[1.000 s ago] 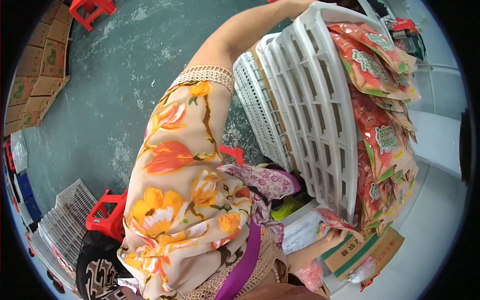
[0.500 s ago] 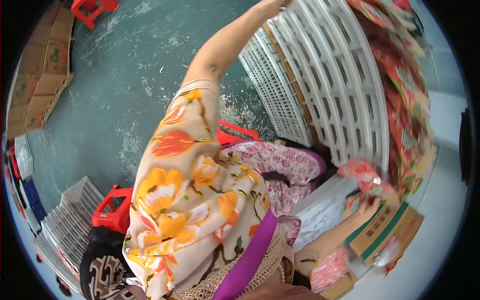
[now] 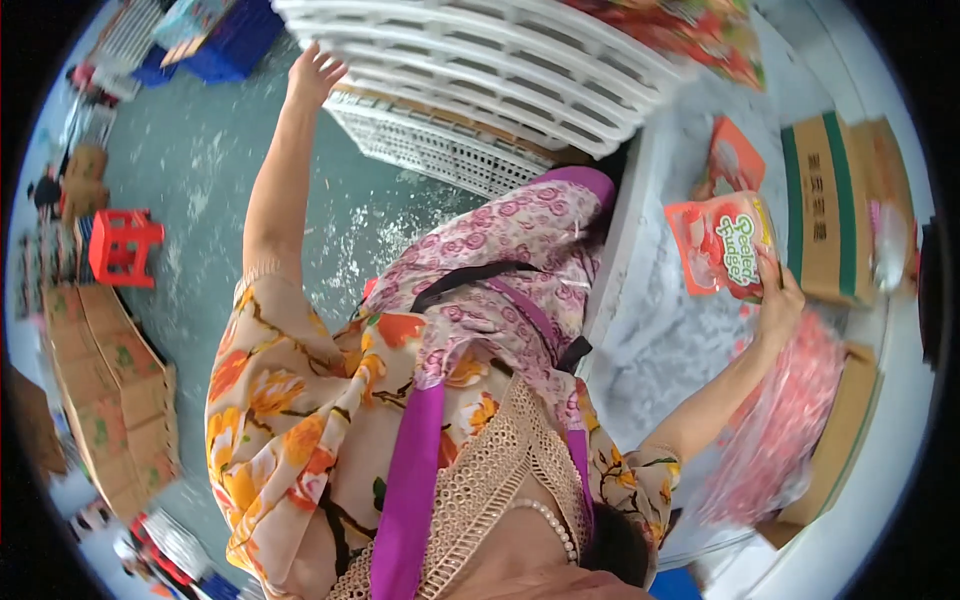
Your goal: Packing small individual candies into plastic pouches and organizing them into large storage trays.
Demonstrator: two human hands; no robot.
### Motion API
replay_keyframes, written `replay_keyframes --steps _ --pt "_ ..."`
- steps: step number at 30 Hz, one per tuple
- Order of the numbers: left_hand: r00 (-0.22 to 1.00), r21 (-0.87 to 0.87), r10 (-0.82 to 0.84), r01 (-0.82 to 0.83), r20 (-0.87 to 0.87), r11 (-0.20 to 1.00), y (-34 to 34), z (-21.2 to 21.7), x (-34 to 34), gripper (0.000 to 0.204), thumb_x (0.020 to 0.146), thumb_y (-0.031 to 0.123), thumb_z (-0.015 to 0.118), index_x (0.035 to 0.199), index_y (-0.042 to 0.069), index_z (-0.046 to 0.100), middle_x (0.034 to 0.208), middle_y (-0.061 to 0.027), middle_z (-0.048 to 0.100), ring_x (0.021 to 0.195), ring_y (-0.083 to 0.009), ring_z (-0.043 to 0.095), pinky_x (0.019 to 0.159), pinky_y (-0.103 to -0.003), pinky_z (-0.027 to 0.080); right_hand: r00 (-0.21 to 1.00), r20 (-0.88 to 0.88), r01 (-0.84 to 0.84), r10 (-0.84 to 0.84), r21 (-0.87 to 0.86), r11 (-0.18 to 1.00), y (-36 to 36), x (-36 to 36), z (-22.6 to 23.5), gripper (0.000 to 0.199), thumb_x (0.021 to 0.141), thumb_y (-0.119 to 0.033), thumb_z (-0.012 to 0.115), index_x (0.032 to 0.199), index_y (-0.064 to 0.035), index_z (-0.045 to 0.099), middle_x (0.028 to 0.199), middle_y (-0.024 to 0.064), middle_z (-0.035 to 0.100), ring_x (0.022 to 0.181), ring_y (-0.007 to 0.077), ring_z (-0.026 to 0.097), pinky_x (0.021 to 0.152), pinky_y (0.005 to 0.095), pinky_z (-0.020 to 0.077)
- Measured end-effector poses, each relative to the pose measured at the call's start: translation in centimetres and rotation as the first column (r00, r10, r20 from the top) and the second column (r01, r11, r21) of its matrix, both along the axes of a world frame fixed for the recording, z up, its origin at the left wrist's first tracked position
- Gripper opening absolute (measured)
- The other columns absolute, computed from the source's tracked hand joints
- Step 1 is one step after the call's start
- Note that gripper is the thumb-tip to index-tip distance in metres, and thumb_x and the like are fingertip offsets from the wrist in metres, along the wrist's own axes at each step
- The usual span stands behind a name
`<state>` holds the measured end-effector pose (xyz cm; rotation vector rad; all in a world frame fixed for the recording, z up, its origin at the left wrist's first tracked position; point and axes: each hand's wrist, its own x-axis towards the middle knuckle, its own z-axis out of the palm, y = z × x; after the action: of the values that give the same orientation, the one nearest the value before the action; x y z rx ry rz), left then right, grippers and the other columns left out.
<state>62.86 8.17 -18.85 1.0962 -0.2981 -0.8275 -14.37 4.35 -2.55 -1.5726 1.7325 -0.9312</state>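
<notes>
One red stool stands well left of the left hand, with a pile of brown boxes near it, too blurred to count. That hand's fingers are stretched out, slightly spread, right by the end of a stack of white crates; I can't tell whether they touch it. Several red packets, overlapping beyond counting, sit at the stack's far right. Further right, one red packet is pinched between the thumb and fingers of the right hand, its printed face up, sticking out left of the fingertips. A second packet lies just beyond it. One clear bag of pink pieces rests just below those fingers; one green-banded carton stands just past them.
</notes>
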Motion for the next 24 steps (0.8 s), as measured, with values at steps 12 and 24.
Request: replay_keyframes --steps 12,24 --pt "0.961 0.293 -0.276 0.270 -0.021 0.917 1.5 -0.9 -14.9 0.026 0.090 0.021 0.064 0.114 0.010 0.061 0.096 -0.0038 0.064 0.080 -0.0193 0.063 0.064 -0.031 0.053 0.973 0.229 0.031 -0.007 -0.103 0.994 -0.6 -0.3 5.7 0.037 0.090 -0.029 0.066 0.112 0.0004 0.067 0.091 0.0022 0.068 0.071 0.0088 0.059 0.065 0.0229 0.0463" --pt "0.865 0.090 0.035 -0.093 0.500 0.992 8.4 11.9 -8.8 0.022 0.092 0.016 0.060 0.110 0.005 0.064 0.094 -0.0031 0.066 0.074 -0.0124 0.063 0.067 -0.028 0.053 0.845 0.383 -0.096 0.374 -0.579 0.810 -14.6 14.7 24.8 0.045 0.093 -0.020 0.063 0.128 0.0060 0.053 0.125 0.0106 0.059 0.108 0.0152 0.057 0.096 0.0292 0.0433"
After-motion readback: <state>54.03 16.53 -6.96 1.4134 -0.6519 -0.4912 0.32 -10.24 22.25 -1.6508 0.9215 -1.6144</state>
